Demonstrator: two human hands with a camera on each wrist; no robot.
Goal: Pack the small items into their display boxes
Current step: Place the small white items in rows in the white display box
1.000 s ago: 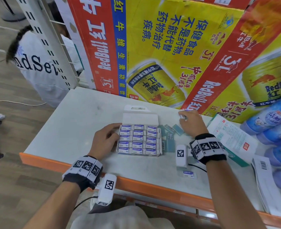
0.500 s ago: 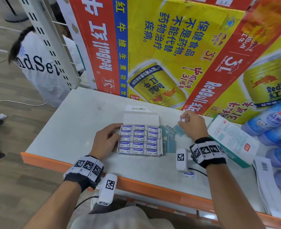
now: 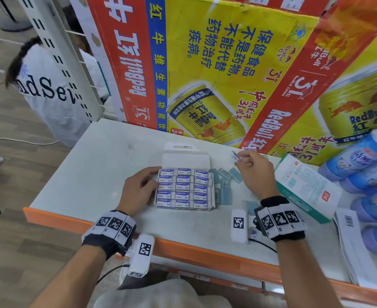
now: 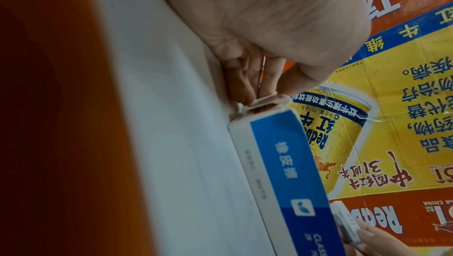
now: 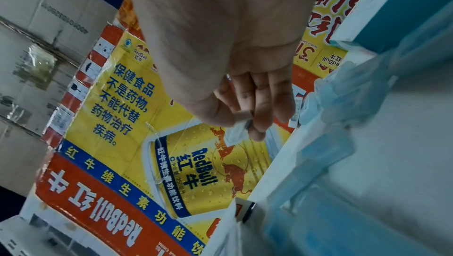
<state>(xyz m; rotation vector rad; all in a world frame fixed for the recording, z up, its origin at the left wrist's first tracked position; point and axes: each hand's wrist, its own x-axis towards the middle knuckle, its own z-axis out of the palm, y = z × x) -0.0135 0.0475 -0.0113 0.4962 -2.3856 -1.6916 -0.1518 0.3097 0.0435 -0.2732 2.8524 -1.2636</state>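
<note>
An open white display box (image 3: 213, 197) packed with rows of blue-and-white erasers (image 3: 183, 187) sits mid-table, its lid flap (image 3: 185, 160) folded back. My left hand (image 3: 154, 181) holds the box's left side, thumb over the rim and fingers (image 4: 241, 87) against its corner; the box's blue side (image 4: 282, 163) fills that view. My right hand (image 3: 238, 157) is raised right of the lid and pinches one small eraser (image 3: 235, 156) (image 5: 236, 132) between thumb and fingers. Another loose eraser (image 3: 249, 148) lies by the cardboard.
Bluish plastic wrappers (image 3: 224, 181) lie right of the box. A green-white carton (image 3: 305, 187), blue wrapped packs (image 3: 360, 165) and barcode papers (image 3: 349, 241) crowd the right. A Red Bull cardboard wall (image 3: 227, 74) stands behind. A person (image 3: 45, 90) crouches far left. The orange table edge (image 3: 183, 247) runs along the front.
My right hand has come up off the table by the cardboard with one eraser pinched, and shifted slightly left toward the box. The left hand stays on the box's side.
</note>
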